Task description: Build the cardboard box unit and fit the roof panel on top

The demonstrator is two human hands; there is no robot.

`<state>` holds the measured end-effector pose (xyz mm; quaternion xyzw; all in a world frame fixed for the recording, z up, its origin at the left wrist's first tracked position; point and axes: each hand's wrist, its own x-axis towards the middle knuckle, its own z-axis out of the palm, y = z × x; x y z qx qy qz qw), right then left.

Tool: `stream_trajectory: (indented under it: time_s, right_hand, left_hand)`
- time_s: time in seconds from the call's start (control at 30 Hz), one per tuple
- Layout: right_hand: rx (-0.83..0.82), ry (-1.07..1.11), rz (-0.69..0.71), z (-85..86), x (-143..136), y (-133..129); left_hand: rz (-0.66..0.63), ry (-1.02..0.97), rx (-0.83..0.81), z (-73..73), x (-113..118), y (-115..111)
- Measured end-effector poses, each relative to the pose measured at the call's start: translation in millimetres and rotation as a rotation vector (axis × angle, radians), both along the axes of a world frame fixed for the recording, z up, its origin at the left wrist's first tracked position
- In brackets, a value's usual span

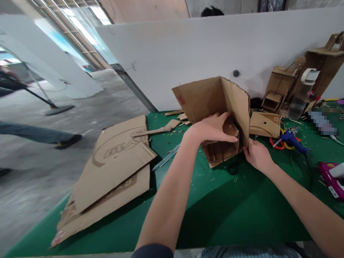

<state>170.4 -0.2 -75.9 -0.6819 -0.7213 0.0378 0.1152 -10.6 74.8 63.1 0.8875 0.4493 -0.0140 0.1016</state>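
A cardboard structure (237,95) with two tall upright panels and a small open box at its base stands tilted on the green table. My left hand (213,129) reaches over the small box, thumb and fingers spread apart across its top edge, with some fingertips hidden behind it. Low on the right panel, my right hand (256,153) pinches the bottom corner between closed fingers. Just behind that hand lies a flat cardboard piece (265,124) with a small hole.
Cardboard sheets (116,168) lie left, beside clear sticks (166,157). A blue glue gun (295,141), scissors (276,144), bottle (301,94), phone (322,123) and pink device (333,181) are right. Cardboard models (279,88) lean on the white partition (175,57). A person's legs (26,132) show at left.
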Motion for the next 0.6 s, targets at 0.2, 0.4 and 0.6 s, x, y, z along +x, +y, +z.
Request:
stream_trajectory:
  time_s: [0.2,0.4,0.6]
  right_hand:
    - [-0.004,0.001,-0.004,0.9,-0.9,-0.1]
    - [0.047,-0.116,-0.09,12.1,-0.9,-11.4]
    - [-0.049,-0.205,0.026,28.2,-11.2,-25.3]
  left_hand:
    - [0.04,-0.126,0.067,8.9,-11.6,2.8]
    - [0.024,-0.173,0.12,12.7,-14.5,5.8]
    - [0.074,-0.142,0.118,15.8,-6.7,6.0]
